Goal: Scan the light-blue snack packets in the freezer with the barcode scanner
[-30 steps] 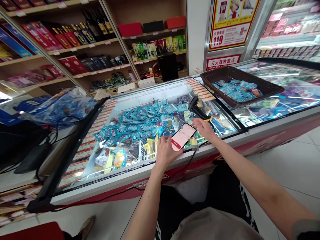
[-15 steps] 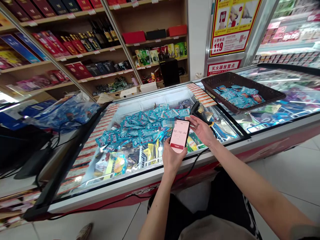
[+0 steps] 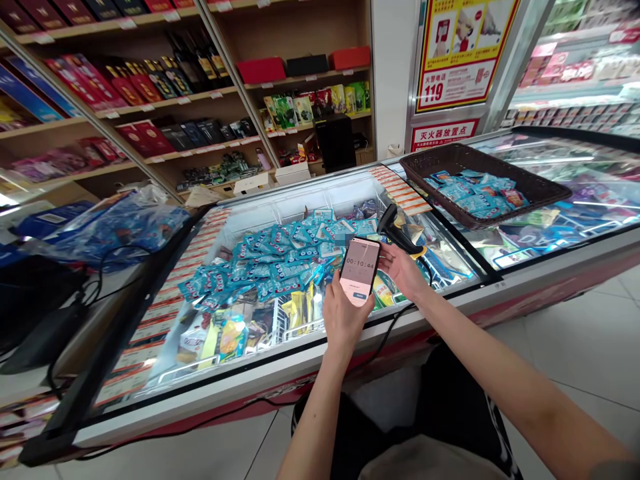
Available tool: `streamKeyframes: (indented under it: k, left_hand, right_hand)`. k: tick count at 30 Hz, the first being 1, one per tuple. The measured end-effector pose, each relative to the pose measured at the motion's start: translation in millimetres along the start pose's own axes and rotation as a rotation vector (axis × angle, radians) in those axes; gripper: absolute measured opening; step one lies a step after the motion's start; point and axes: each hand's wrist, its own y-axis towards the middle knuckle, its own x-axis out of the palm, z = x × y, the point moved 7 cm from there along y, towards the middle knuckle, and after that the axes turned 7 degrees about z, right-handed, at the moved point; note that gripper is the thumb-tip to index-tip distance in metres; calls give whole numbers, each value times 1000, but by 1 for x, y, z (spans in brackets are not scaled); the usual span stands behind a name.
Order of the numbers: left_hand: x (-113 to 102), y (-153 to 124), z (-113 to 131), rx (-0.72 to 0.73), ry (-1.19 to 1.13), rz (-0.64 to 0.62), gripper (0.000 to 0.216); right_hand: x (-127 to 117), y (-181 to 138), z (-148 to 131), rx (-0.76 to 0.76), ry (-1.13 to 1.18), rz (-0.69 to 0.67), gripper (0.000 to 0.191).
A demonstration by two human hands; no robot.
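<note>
My left hand (image 3: 346, 315) is closed around the lower part of a smartphone (image 3: 361, 270). Its screen reads 00:10:44 above a white panel with a blue button. The bent fingers of my right hand (image 3: 404, 272) are against the phone's right edge, their tips partly hidden there. Just beyond that hand, a black handheld barcode scanner (image 3: 399, 233) lies on the chest freezer (image 3: 210, 393). Many blue snack packets (image 3: 280, 257) are heaped on the freezer behind the phone. Yellow packages (image 3: 300, 310) show lower down, near a white wire divider.
A dark brown basket (image 3: 543, 190) with more blue packets stands on the freezer's right part. At the left are a clear plastic bag (image 3: 150, 217) and cables. A black cable (image 3: 387, 333) hangs over the freezer's front edge. Stocked shelves (image 3: 210, 147) line the back.
The phone's screen has changed from a large red button to a darkened display with a white panel and blue button. My right hand has lowered slightly along the phone's right side.
</note>
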Motion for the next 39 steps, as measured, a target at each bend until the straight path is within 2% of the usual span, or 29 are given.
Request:
streamKeyframes:
  k: [8,13,18,22,33,39]
  left_hand:
    - [3,-3,-10,-34,-90,-155,96]
    - [5,-1,-20,-31,-336,-247,85]
    - [12,0,-28,-121,-626,-319,74]
    - [17,1,-29,-194,-658,-283,75]
    - [20,1,-28,-212,-614,-168,68]
    - [18,-3,-23,-245,-734,-206,61]
  right_hand:
    - [2,-3,2,-12,9,-53,41]
    - [10,-5,2,63,56,-104,36]
    - [14,-6,2,115,61,-129,33]
    - [13,-7,4,129,90,-132,32]
    - [14,-12,0,109,83,-151,39]
    - [14,-12,-1,101,96,-150,36]
